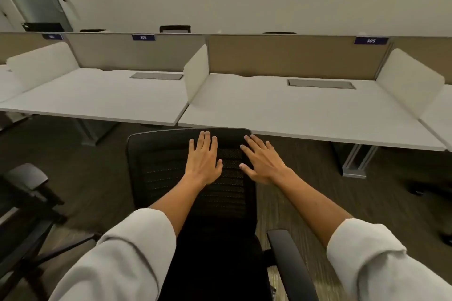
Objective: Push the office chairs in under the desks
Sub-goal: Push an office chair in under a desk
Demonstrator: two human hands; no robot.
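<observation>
A black mesh office chair (166, 173) stands right in front of me, the top edge of its backrest close to the front edge of the white desk (305, 117) labelled 305. My left hand (203, 159) lies flat on the mesh backrest with its fingers straight and spread. To its right, my right hand (263, 160) is flat against the backrest's right side, fingers also straight. One black armrest (288, 264) shows at the lower right. A second desk (97, 100), labelled 308, adjoins on the left.
Another black chair (24, 203) stands at the left, away from the desks. White dividers (197, 71) separate the desks, and a grey metal desk leg (354, 161) stands to the right of the chair. Dark carpet surrounds it all.
</observation>
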